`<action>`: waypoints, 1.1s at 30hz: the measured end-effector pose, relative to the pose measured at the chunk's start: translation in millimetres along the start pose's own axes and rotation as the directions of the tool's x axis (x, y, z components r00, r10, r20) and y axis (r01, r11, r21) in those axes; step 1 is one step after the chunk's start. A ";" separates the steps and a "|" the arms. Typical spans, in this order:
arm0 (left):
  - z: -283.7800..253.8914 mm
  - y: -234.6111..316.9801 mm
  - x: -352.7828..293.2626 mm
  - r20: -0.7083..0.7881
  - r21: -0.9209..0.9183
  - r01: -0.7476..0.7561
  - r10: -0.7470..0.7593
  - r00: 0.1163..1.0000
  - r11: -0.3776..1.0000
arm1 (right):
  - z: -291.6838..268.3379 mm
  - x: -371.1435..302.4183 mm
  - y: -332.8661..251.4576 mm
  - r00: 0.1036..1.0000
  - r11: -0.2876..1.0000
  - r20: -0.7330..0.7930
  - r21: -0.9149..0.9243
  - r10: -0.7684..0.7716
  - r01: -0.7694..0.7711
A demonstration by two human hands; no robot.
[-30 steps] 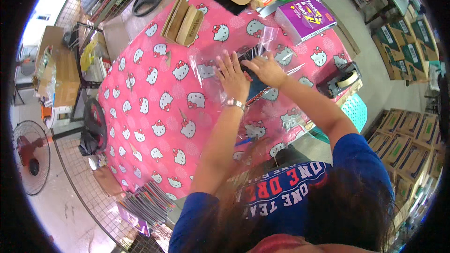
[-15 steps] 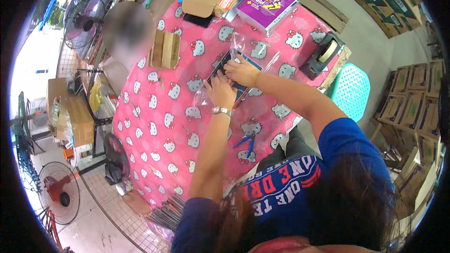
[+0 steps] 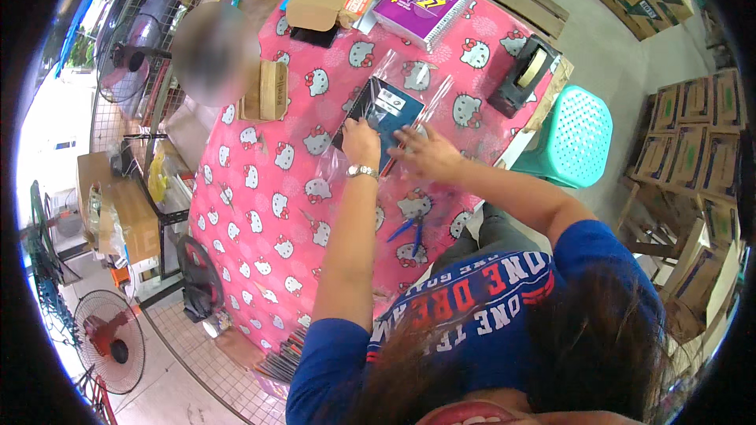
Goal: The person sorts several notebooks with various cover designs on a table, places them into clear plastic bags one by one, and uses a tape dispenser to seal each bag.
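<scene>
A dark blue notebook with a white label lies on the pink table, inside a clear plastic bag whose loose film spreads past its edges. My left hand, a watch on its wrist, is closed at the lower left edge of the notebook, fingers pressed together on it. Over the bag's right side sits my right hand, its fingers spread and slightly blurred. Blue-handled cutters lie on the table nearer to me, below both hands.
A black tape dispenser stands at the right table edge, beyond it a turquoise stool. Thick purple spiral books and an opened cardboard box lie at the far side. Brown cardboard pieces sit at the far left edge.
My right hand has moved off the notebook's middle toward its right edge, fingers spreading, which uncovers the white label. My left hand stays at the left edge. The whole view has shifted slightly.
</scene>
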State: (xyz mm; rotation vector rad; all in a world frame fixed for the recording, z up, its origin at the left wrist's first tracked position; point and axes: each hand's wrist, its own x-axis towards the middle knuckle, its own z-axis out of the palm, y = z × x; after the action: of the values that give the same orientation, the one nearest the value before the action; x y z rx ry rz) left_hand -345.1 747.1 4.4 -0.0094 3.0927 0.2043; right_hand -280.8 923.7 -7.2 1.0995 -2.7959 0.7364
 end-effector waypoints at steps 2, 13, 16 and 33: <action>1.7 -12.4 0.2 -0.057 -0.015 -0.100 0.099 0.993 0.995 | 11.9 12.6 -4.1 0.999 0.999 -0.050 0.046 -0.004 0.007; 21.3 -4.1 -7.3 0.047 0.196 -0.233 0.228 0.972 0.953 | -5.7 18.2 1.6 0.975 0.960 -0.026 0.178 0.222 -0.214; 34.1 -11.5 -9.4 -0.097 0.256 -0.280 0.313 0.945 0.925 | -39.9 -38.9 40.8 0.432 0.704 -0.558 0.515 0.708 -0.489; 8.6 21.6 -28.2 0.318 0.087 -0.140 0.106 0.942 0.986 | 6.6 -69.5 97.1 0.818 -0.748 0.320 0.636 0.478 0.189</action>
State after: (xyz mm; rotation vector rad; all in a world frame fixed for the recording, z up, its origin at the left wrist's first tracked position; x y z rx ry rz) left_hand -316.8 769.7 -0.1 0.2011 2.7831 0.0349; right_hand -291.6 1026.1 -68.0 -0.4720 -0.5040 3.4844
